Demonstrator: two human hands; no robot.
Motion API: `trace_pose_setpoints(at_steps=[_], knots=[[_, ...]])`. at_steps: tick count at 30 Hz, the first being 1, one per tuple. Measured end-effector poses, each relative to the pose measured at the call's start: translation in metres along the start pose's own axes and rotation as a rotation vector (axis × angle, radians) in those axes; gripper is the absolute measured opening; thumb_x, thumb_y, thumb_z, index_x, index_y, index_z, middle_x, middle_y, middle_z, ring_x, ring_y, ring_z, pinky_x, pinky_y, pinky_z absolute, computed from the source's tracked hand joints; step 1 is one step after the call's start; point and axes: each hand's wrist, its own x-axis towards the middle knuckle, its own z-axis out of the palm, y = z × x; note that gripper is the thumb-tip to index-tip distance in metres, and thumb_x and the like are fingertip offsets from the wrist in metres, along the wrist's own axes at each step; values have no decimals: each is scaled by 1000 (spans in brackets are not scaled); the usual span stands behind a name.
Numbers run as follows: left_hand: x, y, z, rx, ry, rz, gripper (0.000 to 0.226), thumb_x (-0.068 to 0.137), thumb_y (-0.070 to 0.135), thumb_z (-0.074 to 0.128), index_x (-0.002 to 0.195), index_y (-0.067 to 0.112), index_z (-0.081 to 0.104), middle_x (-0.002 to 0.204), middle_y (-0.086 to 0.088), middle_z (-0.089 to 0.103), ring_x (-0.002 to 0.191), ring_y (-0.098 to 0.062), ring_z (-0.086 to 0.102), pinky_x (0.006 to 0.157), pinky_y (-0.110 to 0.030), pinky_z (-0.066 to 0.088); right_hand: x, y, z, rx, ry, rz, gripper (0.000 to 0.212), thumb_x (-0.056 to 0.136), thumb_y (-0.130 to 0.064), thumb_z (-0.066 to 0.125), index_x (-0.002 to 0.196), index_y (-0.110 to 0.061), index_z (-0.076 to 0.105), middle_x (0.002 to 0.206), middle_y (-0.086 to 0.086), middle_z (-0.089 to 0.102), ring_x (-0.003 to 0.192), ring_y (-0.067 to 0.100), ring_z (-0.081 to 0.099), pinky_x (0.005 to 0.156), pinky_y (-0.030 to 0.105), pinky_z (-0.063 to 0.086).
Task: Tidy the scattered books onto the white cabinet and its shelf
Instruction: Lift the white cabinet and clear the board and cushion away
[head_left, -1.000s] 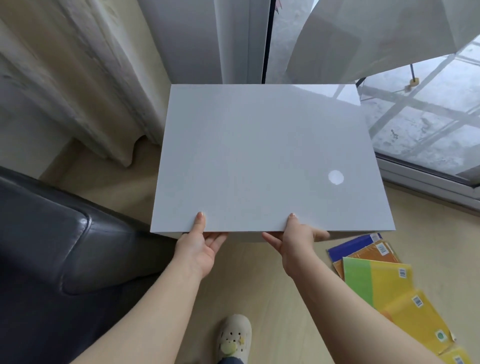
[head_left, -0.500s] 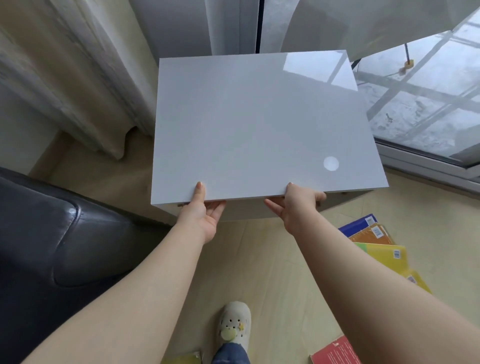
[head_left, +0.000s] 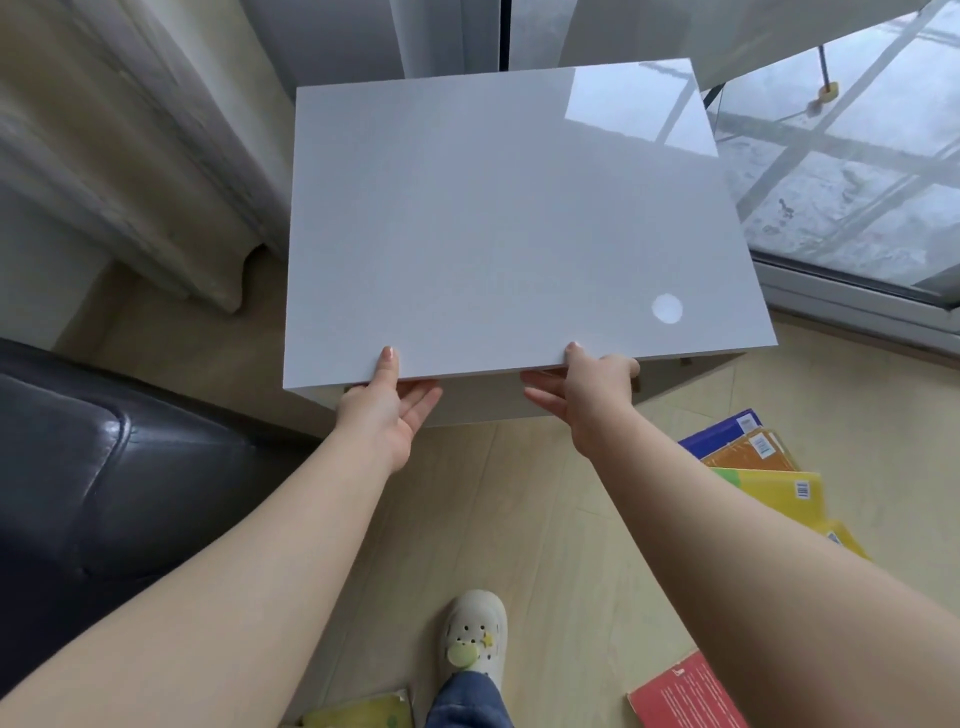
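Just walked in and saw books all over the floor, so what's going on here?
A person's left hand and right hand grip the front edge of the white cabinet, thumbs on top. Books lie on the floor: a fanned pile at right, a red book and a yellowish book near the shoe. None sits on the cabinet top yet.

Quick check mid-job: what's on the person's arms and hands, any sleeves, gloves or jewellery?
The left forearm and right forearm are bare, with no sleeves in view. The left hand and right hand carry no gloves, rings, watch or bands. Nails look short and unpainted.
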Motion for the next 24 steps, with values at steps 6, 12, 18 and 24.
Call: trace_pose_setpoints(at_steps=[6, 12, 18, 24], knots=[[-4, -2, 4, 43, 15, 19, 27, 93, 27, 56, 112, 12, 44, 97, -10, 57, 80, -22, 62, 69, -36, 55, -11, -2, -11, -110, -40, 21, 38, 98, -21, 45, 131, -12, 28, 109, 12, 62, 67, 21, 66, 45, 26, 55], [-36, -48, -4, 251, 7, 2, 38, 97, 44, 40, 110, 9, 48, 96, -8, 61, 84, -18, 63, 76, -34, 51, -42, 44, -86, -323, -135, 122, 46, 100, -34, 39, 139, -13, 32, 87, 4, 59, 69, 17, 61, 65, 30, 52], [-110, -167, -40, 460, -45, -78, 20, 100, 25, 40, 102, 7, 49, 82, -5, 58, 71, -16, 57, 71, -31, 49, -84, 100, -212, -363, -53, 196, 17, 99, -26, 42, 108, -13, 45, 83, 4, 56, 64, 17, 55, 60, 27, 44], [-162, -290, -89, 611, -66, -115, 14, 100, 21, 42, 105, 11, 48, 80, -1, 56, 67, -12, 56, 62, -26, 45, -128, 160, -320, -261, -3, 274, 10, 97, -24, 44, 91, -16, 48, 84, 5, 58, 64, 17, 55, 57, 26, 45]])
